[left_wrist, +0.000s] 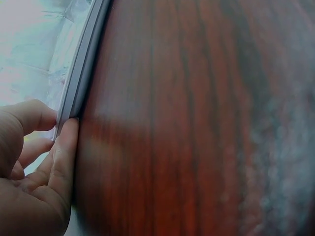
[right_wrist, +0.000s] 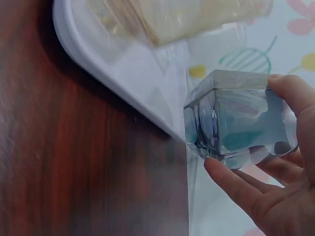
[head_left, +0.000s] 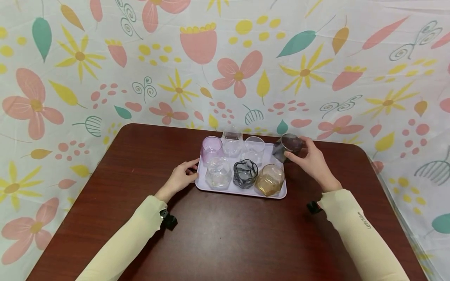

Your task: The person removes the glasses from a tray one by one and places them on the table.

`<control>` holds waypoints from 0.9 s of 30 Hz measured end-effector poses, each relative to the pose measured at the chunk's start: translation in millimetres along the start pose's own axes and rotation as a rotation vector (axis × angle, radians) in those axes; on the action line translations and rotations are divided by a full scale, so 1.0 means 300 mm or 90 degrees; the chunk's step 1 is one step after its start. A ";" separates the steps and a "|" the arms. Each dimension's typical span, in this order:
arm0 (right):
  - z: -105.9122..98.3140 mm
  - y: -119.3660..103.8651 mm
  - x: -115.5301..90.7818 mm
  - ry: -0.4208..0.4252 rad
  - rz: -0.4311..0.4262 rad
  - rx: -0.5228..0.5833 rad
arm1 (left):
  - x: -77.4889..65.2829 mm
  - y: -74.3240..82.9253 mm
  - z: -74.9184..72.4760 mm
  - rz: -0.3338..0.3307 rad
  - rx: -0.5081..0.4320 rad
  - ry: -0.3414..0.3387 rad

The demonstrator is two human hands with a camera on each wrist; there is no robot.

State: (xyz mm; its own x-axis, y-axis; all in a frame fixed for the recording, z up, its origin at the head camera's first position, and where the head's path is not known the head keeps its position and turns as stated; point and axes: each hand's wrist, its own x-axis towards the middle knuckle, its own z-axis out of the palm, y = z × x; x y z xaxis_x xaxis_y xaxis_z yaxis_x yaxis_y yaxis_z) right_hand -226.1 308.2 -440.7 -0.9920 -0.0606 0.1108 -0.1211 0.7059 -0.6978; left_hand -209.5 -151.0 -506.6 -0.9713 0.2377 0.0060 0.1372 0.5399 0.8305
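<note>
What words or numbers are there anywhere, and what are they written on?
"Let's slim", it seems, on the right sleeve; small and slanted, so I'm not certain.
A pale mark on the left wrist's black device: too small to read.
No readable words on the tray or glasses.

I get even, fairly bright light in the head view, with soft glare on the glossy dark red-brown wooden table [head_left: 219,238] on the near side of the left hand [head_left: 180,178] and right hand [head_left: 313,160]. My left wrist view is blurred and bluish, whitish reflections clouding the wood well out from the grip. In my right wrist view, shadow edges the pale lilac rectangular tray [right_wrist: 125,78] near the grip.
</note>
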 end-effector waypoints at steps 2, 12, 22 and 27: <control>-0.013 0.013 0.012 0.001 0.006 0.003 | 0.000 0.002 0.000 -0.006 -0.006 -0.003; -0.047 0.078 0.066 0.019 0.033 0.006 | -0.002 0.004 0.000 -0.004 -0.001 -0.009; -0.052 0.116 0.110 0.023 0.053 -0.003 | 0.000 -0.008 0.003 -0.005 0.010 -0.008; -0.044 0.137 0.124 0.030 0.055 -0.003 | 0.003 -0.013 0.008 -0.002 0.014 -0.002</control>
State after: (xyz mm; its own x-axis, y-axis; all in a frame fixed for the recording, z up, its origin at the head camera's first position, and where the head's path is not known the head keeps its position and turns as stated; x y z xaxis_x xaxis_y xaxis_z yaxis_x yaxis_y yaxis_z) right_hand -267.4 344.3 -456.1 -0.9959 0.0346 0.0833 -0.0341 0.7104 -0.7030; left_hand -210.3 -151.1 -511.1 -0.9709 0.2393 0.0018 0.1392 0.5583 0.8179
